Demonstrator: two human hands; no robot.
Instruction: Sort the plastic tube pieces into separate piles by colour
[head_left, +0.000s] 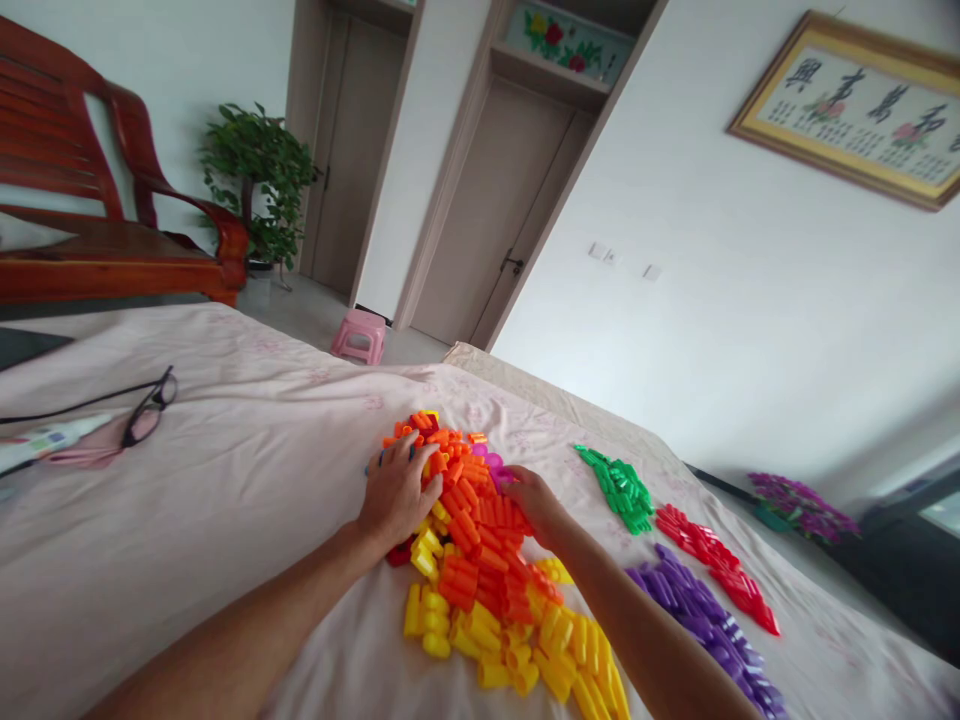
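Observation:
A heap of small plastic tube pieces lies on a bed covered in a pale pink sheet [247, 500]. Orange pieces [480, 530] fill the middle, with yellow pieces [517, 640] nearer me. My left hand [397, 490] rests flat on the left side of the orange heap, fingers spread. On the right side of that heap, beside a few pink pieces [491, 462], lies my right hand [534, 503]; its fingers curl inward and what they hold is hidden. Separate piles lie to the right: green [621, 485], red [716, 565] and purple [705, 620].
Black glasses [150, 408] and a white tube [45, 440] lie on the sheet at the left. Behind the bed stand a red wooden chair [90, 200], a potted plant [259, 180], a pink stool [360, 335] and two doors. Purple flowers [802, 500] stand at the right.

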